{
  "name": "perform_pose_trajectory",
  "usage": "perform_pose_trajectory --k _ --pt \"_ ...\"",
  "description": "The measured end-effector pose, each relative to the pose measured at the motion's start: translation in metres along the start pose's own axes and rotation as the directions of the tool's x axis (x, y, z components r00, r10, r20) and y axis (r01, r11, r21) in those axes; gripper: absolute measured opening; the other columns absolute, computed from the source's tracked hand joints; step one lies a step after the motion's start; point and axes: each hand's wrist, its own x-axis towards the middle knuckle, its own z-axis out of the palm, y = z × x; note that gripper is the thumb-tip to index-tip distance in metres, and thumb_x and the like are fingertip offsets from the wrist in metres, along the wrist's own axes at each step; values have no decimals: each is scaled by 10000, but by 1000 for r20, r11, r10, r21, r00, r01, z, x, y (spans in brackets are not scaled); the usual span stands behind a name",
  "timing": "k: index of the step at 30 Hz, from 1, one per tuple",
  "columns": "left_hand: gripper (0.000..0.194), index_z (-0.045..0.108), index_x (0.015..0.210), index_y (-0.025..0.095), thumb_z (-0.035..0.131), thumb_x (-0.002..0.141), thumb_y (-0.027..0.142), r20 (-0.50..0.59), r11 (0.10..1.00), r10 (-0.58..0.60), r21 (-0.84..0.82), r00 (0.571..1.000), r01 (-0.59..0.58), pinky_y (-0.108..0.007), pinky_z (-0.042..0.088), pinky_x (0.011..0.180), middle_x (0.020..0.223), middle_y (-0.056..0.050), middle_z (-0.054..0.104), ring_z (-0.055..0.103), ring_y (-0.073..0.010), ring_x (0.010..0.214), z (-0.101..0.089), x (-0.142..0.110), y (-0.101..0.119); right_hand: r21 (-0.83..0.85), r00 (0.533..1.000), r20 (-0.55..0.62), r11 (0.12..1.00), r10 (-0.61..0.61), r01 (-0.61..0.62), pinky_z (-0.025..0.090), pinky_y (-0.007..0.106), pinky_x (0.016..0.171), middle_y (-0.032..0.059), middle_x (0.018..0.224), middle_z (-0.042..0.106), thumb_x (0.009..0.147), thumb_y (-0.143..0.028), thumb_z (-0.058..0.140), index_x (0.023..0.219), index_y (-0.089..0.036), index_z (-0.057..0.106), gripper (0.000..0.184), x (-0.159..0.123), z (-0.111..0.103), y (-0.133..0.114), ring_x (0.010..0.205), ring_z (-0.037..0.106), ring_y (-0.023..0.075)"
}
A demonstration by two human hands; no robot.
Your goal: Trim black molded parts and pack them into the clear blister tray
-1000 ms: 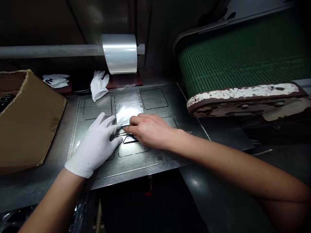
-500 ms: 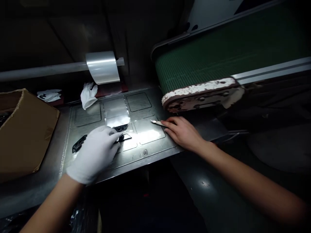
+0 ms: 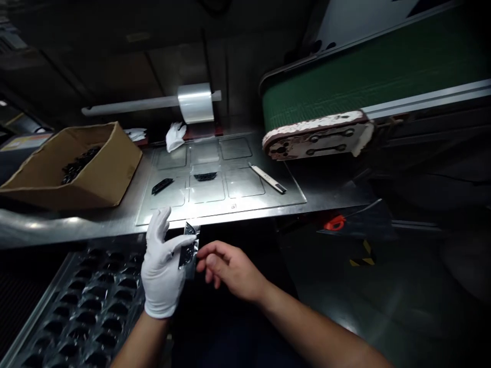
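My left hand (image 3: pixel 163 260), in a white glove, grips a small black plastic part (image 3: pixel 187 250) between thumb and fingers, just off the table's front edge. Shiny clear film sticks out around the part. My bare right hand (image 3: pixel 230 268) is beside it, fingers loosely bent and apart, the index fingertip at or very near the film's edge; contact is hard to tell. On the marked sheet (image 3: pixel 245 184) lie two more black parts, one at the left (image 3: pixel 162 185) and one in the middle (image 3: pixel 205 177). A white cutter knife (image 3: pixel 268 179) rests at the right.
A cardboard box (image 3: pixel 123 168) of black pieces stands at left. Behind the sheet are a film roll (image 3: pixel 195 104) on a bar and a crumpled white glove (image 3: pixel 176 136). A green conveyor (image 3: pixel 345 82) juts in at right. A tray (image 3: pixel 92 306) of dark parts sits low at left.
My right hand has let go of the cutter knife and moved left and down. My left hand has lifted a black part off the sheet and brought it nearer. The view has shifted.
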Motion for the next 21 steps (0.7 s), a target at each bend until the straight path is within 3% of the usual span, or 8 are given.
perform_pose_trajectory --k 3,5,8,9,12,15,18,21 --pt "179 766 1007 280 778 859 180 -139 987 -158 2 978 160 -586 330 1246 1632 -24 413 344 -359 1528 -20 -48 -3 87 983 114 985 140 -151 450 194 496 -19 781 647 771 -632 816 949 -189 586 531 16 40 16 609 602 103" --pt "230 734 1155 291 701 933 240 -206 928 -364 2 908 373 -543 354 1236 1611 -47 433 408 -320 1491 -38 -78 -6 28 961 149 971 233 -239 438 188 491 -50 704 604 738 -637 834 907 -194 561 547 22 56 26 584 592 100" --pt "410 578 1420 254 572 1018 336 -192 754 -651 -59 734 654 -424 550 1050 1377 -114 645 666 -245 1198 -66 -128 -5 -174 915 223 938 335 -301 417 186 515 -54 694 593 782 -586 824 898 -179 578 489 28 74 48 580 564 85" --pt "397 611 1382 229 582 1013 372 -166 698 -712 -65 682 713 -378 597 942 1223 -102 720 718 -228 1057 -74 -145 -5 -272 890 274 917 365 -292 414 189 529 -49 700 598 810 -552 816 891 -172 586 451 31 81 58 585 554 82" --pt "285 740 929 177 674 953 454 -133 500 -863 -78 488 863 -307 604 705 819 -34 738 709 -177 740 -101 -200 -9 -545 762 439 815 477 -196 442 208 576 -18 741 640 925 -497 720 907 -166 615 347 37 102 98 641 589 105" --pt "359 691 862 154 639 982 488 -244 273 -939 -92 244 958 -328 589 693 763 -15 701 676 -157 686 -150 -259 -15 -686 662 510 724 549 -71 531 249 679 28 911 715 1010 -522 586 1121 -197 655 351 37 115 131 804 681 162" --pt "396 687 981 144 569 1015 520 -433 37 -901 -71 3 997 -384 583 802 916 -42 710 692 -195 835 -213 -317 -24 -755 658 506 656 558 25 578 284 774 60 1100 736 1031 -542 536 1266 -234 644 402 41 113 146 935 713 195" --pt "372 671 1028 140 578 1015 500 -479 -155 -868 8 -132 988 -381 574 784 930 -42 684 668 -192 820 -257 -356 -44 -808 692 465 583 552 78 592 312 805 81 1141 747 1034 -552 519 1252 -228 662 416 54 102 148 938 732 213"
